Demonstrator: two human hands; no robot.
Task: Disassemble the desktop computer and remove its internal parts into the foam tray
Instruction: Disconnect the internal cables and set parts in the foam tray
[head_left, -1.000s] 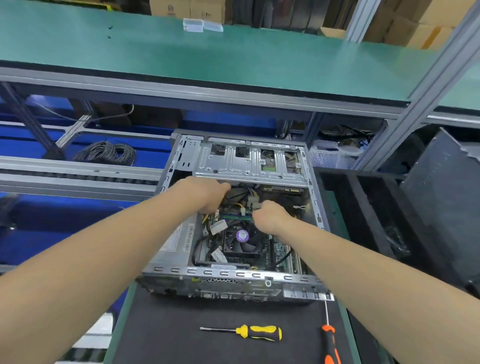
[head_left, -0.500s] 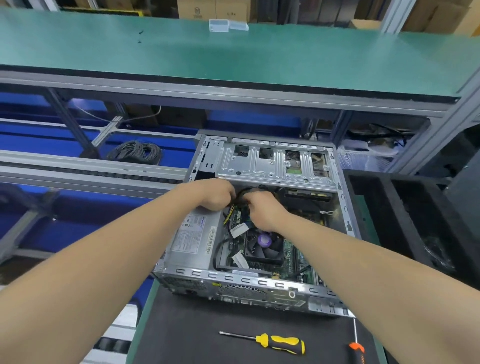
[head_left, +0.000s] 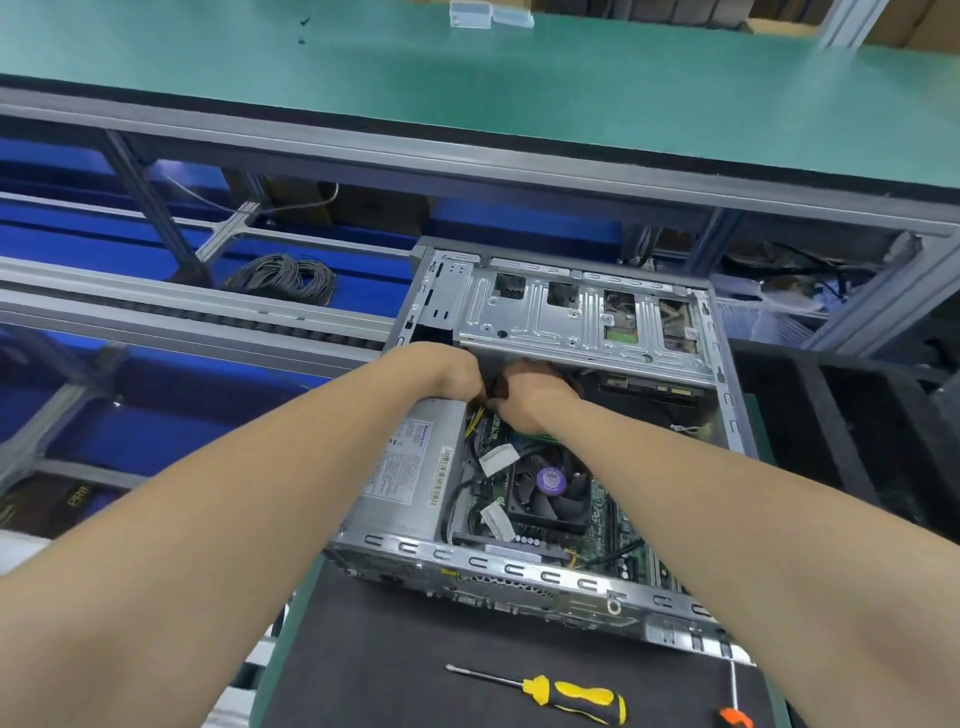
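Green shelving (head_left: 519, 104) runs across the top of your view, and below it a black mat (head_left: 395, 675) carries the open computer case (head_left: 519, 569), which lies on its side straight ahead of you. Your left hand (head_left: 457, 371) and right hand (head_left: 532, 392) meet deep inside it, just under the metal drive cage (head_left: 561, 317). Your right hand's fingers are curled round a dark bundle of cables (head_left: 491, 387). Your left hand touches the same bundle, but its fingers are tucked behind the knuckles, so you cannot tell whether they clamp it.

Under your left wrist sits the silver power supply (head_left: 410, 467), and the cooling fan (head_left: 550, 486) shows between your forearms, still on the board. The black foam tray (head_left: 810, 415) stands just beside the case on your right. On the mat near you lie a yellow screwdriver (head_left: 576, 696) and, partly out of view, an orange screwdriver (head_left: 735, 717). A coil of wire (head_left: 283, 278) rests on the blue rack to the left.
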